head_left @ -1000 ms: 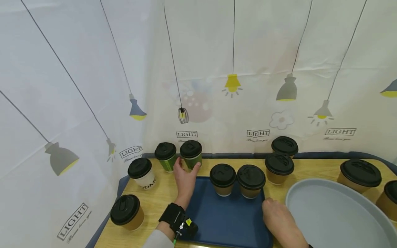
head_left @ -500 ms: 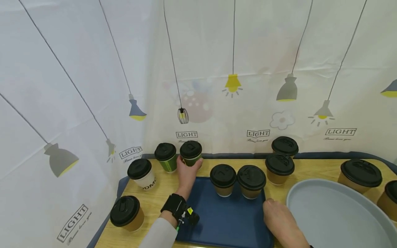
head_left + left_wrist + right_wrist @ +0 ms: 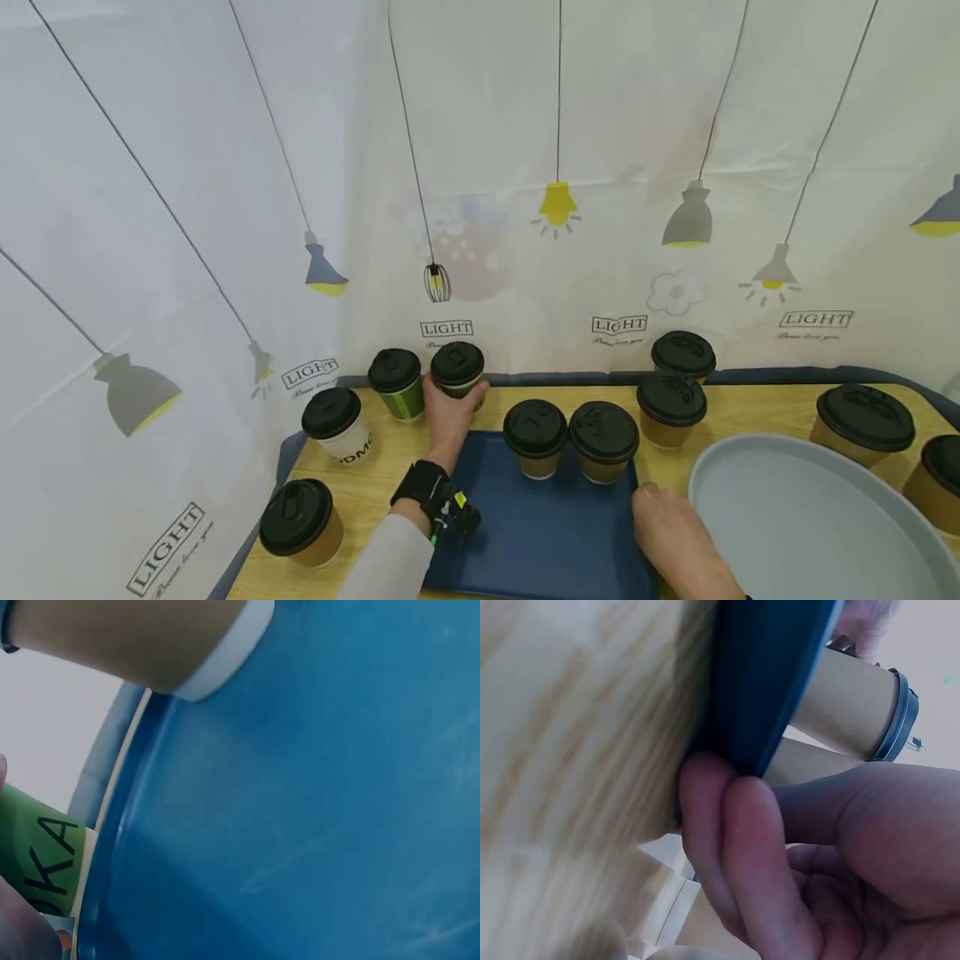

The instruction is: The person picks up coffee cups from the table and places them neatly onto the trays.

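Note:
At the back of the table, my left hand (image 3: 448,421) grips a green paper cup (image 3: 457,364) with a black lid, beyond the far left corner of a blue tray (image 3: 540,537). Dark letters show on the cup's green side (image 3: 49,855) in the left wrist view. Another green cup (image 3: 403,396) stands just left of it. Two brown lidded cups, a left one (image 3: 536,433) and a right one (image 3: 604,440), stand at the tray's far side. My right hand (image 3: 678,537) holds the tray's right edge, fingers curled and the thumb at the rim (image 3: 780,697).
A white cup (image 3: 345,433) and a brown cup (image 3: 303,521) stand at the left. Right of the tray lies a round grey tray (image 3: 802,508). Behind and beside it are several brown cups, including a near one (image 3: 671,408). A printed curtain (image 3: 525,275) closes off the back.
My left hand has gone from reaching around the green cup with spread fingers to gripping it. The right hand keeps its hold on the tray edge. The head view has shifted slightly.

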{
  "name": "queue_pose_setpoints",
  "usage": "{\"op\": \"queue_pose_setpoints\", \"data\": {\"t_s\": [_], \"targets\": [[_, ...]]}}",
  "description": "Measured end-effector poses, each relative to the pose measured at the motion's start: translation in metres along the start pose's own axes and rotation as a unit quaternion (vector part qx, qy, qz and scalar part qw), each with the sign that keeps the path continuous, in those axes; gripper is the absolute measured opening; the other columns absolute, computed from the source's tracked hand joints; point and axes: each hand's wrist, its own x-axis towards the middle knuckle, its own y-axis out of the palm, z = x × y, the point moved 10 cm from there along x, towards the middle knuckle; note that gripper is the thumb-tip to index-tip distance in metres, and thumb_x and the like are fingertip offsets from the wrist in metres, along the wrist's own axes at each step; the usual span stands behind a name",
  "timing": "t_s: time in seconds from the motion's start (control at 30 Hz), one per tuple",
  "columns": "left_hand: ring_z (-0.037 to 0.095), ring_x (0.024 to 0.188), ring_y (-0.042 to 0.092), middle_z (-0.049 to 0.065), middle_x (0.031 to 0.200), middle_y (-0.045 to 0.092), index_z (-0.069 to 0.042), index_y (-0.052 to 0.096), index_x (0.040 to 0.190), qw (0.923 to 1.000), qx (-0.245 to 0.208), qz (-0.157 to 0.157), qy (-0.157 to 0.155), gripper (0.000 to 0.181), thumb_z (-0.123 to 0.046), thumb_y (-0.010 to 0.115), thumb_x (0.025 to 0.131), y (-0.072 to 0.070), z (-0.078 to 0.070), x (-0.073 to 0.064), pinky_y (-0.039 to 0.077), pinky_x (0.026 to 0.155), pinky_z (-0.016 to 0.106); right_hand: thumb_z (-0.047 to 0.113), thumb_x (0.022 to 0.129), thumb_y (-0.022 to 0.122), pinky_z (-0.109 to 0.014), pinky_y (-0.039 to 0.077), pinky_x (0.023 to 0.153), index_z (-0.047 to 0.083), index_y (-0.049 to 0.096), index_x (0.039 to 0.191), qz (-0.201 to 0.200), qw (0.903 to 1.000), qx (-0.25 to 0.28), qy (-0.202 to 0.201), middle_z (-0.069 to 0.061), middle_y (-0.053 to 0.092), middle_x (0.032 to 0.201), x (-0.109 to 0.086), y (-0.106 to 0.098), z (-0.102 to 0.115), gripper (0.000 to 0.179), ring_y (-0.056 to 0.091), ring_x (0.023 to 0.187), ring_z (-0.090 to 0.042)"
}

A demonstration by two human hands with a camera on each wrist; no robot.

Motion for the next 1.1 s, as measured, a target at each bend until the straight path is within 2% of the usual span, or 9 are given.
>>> {"op": "queue_pose_setpoints", "data": {"t_s": [0.2,0.3,0.57,0.77,1.1], "targets": [[0.042,0.134,0.049,0.025,0.143,0.049,0.001,0.036,0.151,0.9996,0.019,0.013,0.015,0.09,-0.029,0.088,0.084,0.0,-0.001,0.004,0.038,0.114,0.056,-0.009,0.088,0.062,-0.047,0.056,0.057,0.001,0.059,0.073,0.015,0.9998,0.0,0.012,-0.011,0.056,0.068,0.001,0.001,0.0,0.019,0.063,0.062,-0.032],[0.04,0.131,0.051,0.022,0.141,0.051,-0.002,0.038,0.149,0.9997,0.009,0.018,0.01,0.087,-0.031,0.087,0.084,-0.002,0.001,0.002,0.04,0.112,0.055,-0.009,0.087,0.063,-0.047,0.056,0.057,0.001,0.059,0.072,0.01,0.9999,0.002,0.009,-0.011,0.055,0.067,0.001,0.0,0.002,0.018,0.062,0.062,-0.032],[0.034,0.129,0.055,0.017,0.139,0.054,-0.007,0.038,0.151,0.9992,-0.032,0.018,0.014,0.088,-0.031,0.088,0.083,-0.008,-0.003,-0.01,0.043,0.11,0.052,-0.01,0.085,0.063,-0.048,0.055,0.057,0.001,0.059,0.071,-0.02,0.9997,-0.011,-0.01,-0.011,0.054,0.068,-0.002,-0.006,0.004,0.018,0.062,0.061,-0.033],[0.033,0.125,0.057,0.017,0.136,0.056,-0.006,0.04,0.149,0.998,-0.06,0.017,0.014,0.086,-0.03,0.089,0.082,-0.02,-0.005,-0.023,0.045,0.108,0.051,-0.01,0.085,0.062,-0.049,0.055,0.056,0.001,0.059,0.07,-0.032,0.999,-0.017,-0.024,-0.011,0.054,0.067,-0.002,-0.007,0.005,0.019,0.062,0.061,-0.034],[0.029,0.127,0.058,0.012,0.136,0.057,-0.01,0.045,0.146,0.9927,-0.079,0.075,0.052,0.079,-0.024,0.09,0.083,-0.027,-0.019,-0.039,0.046,0.109,0.048,-0.011,0.085,0.06,-0.048,0.055,0.055,0.001,0.058,0.07,-0.028,0.9992,-0.011,-0.026,-0.011,0.054,0.067,-0.002,-0.007,0.005,0.02,0.061,0.06,-0.034]]}}
